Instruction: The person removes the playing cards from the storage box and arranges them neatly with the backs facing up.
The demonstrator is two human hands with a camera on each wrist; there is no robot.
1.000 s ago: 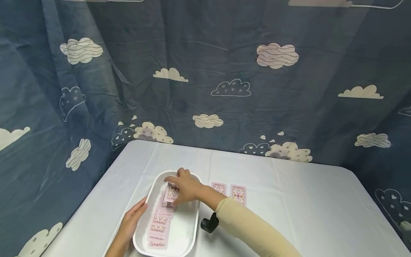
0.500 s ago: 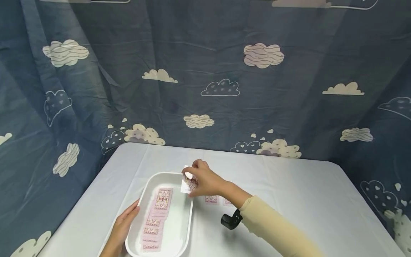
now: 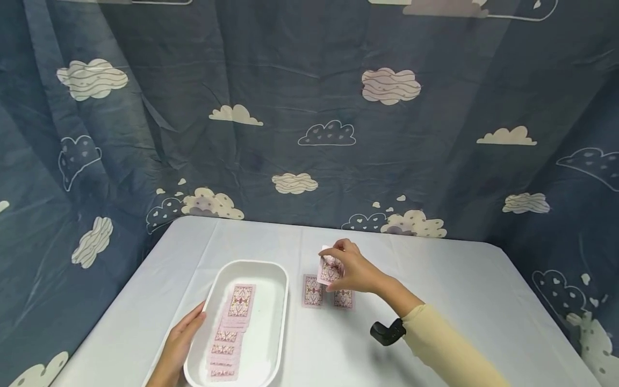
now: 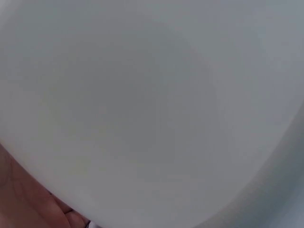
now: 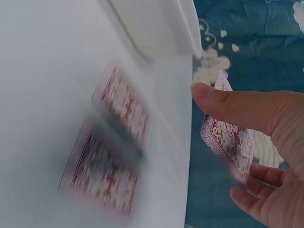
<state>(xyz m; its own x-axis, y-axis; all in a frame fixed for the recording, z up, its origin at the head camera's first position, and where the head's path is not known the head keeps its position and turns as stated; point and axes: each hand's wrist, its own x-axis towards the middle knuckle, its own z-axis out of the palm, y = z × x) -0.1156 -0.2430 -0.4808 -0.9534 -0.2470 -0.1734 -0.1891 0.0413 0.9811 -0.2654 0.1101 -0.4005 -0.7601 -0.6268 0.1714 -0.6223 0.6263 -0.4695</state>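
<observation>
In the head view, my right hand (image 3: pixel 355 271) pinches a playing card (image 3: pixel 330 270) with a red patterned back, held above the table. The right wrist view shows the thumb on one edge of this card (image 5: pixel 228 142) and fingers at the opposite edge. Below it, two more playing cards lie face down side by side: one at left (image 3: pixel 312 291), one at right (image 3: pixel 344 299), partly covered by the hand. My left hand (image 3: pixel 176 341) grips the left side of a white tray (image 3: pixel 284 301). Overlapping face-down cards (image 3: pixel 240 302) form a column inside the tray.
A white cloth (image 3: pixel 425 322) covers the table. A black device (image 3: pixel 388 332) sits at the right wrist, by the beige sleeve (image 3: pixel 447 344). Behind stands a dark blue curtain (image 3: pixel 271 145) with cloud prints. The tray's pale surface (image 4: pixel 142 104) fills most of the left wrist view.
My right hand has lifted the top card from the column in the tray and carried it right, over the two cards on the table. The left hand stays at the tray.
</observation>
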